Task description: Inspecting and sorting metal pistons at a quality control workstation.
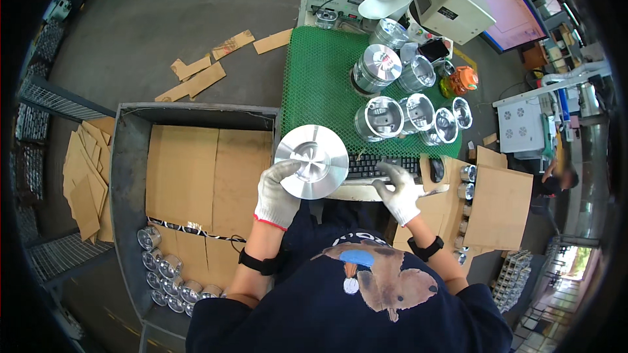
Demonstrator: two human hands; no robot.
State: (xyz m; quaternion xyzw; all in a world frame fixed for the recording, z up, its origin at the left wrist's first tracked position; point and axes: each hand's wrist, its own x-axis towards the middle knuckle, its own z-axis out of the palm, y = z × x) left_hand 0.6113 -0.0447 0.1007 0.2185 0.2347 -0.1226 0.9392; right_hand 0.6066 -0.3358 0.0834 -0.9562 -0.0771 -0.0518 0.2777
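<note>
My left hand (278, 189), in a white knit glove, grips a shiny metal piston (320, 150) near its left edge. The piston's round, flat crown faces up, above the front edge of the green mesh mat (314, 85). My right hand (398, 193), gloved too, is empty with thumb and fingers apart. It hovers just in front of a black keyboard (369, 166), apart from the piston. Several more pistons (380, 118) stand on the mat beyond the keyboard, some with their hollow side showing. One piston (381, 63) there has its crown up.
Left of the bench stands a deep metal bin (131, 176) with cardboard (183, 170) and several pistons (171, 267) inside. A mouse (437, 170) lies right of the keyboard. An open carton (500, 206) holds pistons at right. Instruments (451, 0) and a monitor (507, 3) stand behind.
</note>
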